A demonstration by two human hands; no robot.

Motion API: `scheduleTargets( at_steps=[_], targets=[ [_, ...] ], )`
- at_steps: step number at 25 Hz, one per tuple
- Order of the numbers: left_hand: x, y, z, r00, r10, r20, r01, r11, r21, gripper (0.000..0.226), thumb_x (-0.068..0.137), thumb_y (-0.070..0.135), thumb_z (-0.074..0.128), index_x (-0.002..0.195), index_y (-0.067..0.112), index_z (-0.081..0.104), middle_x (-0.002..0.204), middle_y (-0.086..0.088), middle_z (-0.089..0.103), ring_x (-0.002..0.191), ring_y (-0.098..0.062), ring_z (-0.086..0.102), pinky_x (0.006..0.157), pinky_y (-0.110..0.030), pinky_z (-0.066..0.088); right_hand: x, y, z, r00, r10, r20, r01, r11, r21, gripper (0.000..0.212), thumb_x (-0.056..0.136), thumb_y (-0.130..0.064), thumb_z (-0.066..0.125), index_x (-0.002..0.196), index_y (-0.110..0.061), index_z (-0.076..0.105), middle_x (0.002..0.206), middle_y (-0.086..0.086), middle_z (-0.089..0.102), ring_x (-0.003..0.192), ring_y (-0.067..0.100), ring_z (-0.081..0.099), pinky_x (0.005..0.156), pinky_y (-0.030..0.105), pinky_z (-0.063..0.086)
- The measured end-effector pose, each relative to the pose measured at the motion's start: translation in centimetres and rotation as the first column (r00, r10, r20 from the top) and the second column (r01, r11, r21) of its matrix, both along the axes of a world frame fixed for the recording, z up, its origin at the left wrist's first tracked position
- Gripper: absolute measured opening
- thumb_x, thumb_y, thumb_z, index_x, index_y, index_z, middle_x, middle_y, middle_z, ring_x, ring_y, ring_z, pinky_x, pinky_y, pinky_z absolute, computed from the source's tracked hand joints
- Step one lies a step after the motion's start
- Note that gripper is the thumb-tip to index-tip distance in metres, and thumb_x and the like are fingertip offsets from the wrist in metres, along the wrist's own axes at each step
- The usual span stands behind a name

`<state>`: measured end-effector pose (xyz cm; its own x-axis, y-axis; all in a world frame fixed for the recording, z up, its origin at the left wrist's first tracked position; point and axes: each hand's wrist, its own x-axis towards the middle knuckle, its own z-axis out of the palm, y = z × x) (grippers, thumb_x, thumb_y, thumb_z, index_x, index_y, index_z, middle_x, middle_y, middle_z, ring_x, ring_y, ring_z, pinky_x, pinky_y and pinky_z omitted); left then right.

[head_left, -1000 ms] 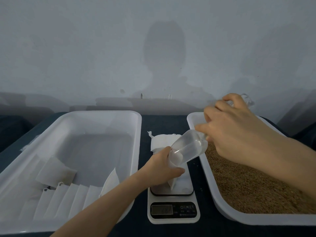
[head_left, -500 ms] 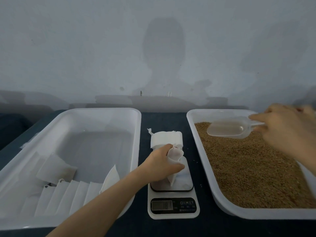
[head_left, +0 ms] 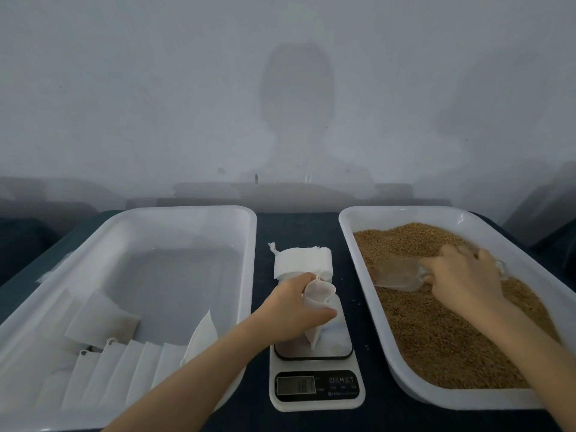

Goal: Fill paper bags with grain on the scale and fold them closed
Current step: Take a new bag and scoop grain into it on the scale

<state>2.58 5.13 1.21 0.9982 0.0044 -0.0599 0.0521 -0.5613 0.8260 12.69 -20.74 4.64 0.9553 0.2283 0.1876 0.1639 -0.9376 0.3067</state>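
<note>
White paper bag stood upright on the scale platform, mouth open. Scale white, display lit, digits blurred. Brown grain filled the right tray; clear scoop lay low on it. Behind scale, spare bags stacked.

The person shows as two arms only: the left forearm and right forearm are bare and slim, uncovered up to the edge of view. The left hand and right hand are bare as well.

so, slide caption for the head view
Left hand holds open paper bag on scale; right hand digs scoop into grain
</note>
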Motion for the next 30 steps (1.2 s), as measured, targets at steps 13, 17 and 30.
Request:
scheduleTargets(
  at_steps=[13, 17, 30],
  targets=[
    [0.2, 0.2, -0.3, 1.000, 0.003, 0.015, -0.003, 1.000, 0.007, 0.043, 0.077, 0.041, 0.071, 0.115, 0.028, 0.055, 0.104, 0.007, 0.059, 0.092, -0.012, 0.059, 0.077, -0.023, 0.053, -1.2, -2.1, 0.1, 0.931, -0.017, -0.363, 0.233, 0.795, 0.560, 0.039, 0.089, -0.035, 0.061, 0.127, -0.034, 0.056, 0.125, -0.003, 0.062, 0.088, 0.015, 0.057, 0.088, 0.040, 0.048],
    [0.4, 0.3, -0.6, 1.000, 0.009, -0.022, -0.008, 1.000, 0.028, 0.059, 0.076, 0.044, 0.071, 0.129, 0.027, 0.049, 0.115, 0.005, 0.056, 0.101, -0.014, 0.057, 0.083, -0.026, 0.051, -1.9, -2.4, 0.7, 0.943, 0.022, -0.333, 0.195, 0.772, 0.605, 0.040, 0.087, -0.033, 0.063, 0.127, -0.034, 0.055, 0.126, -0.003, 0.061, 0.093, 0.019, 0.063, 0.086, 0.042, 0.052],
    [0.2, 0.2, -0.4, 1.000, -0.006, -0.002, 0.006, 1.000, -0.021, 0.048, 0.074, 0.042, 0.071, 0.118, 0.031, 0.053, 0.104, 0.009, 0.061, 0.092, -0.009, 0.061, 0.081, -0.027, 0.054, -4.2, -0.7, 6.8, 0.885, 0.402, -0.234, -0.189, 0.770, 0.610, 0.036, 0.082, -0.035, 0.066, 0.110, -0.054, 0.054, 0.096, -0.017, 0.058, 0.087, 0.003, 0.055, 0.075, 0.023, 0.045]
  ],
)
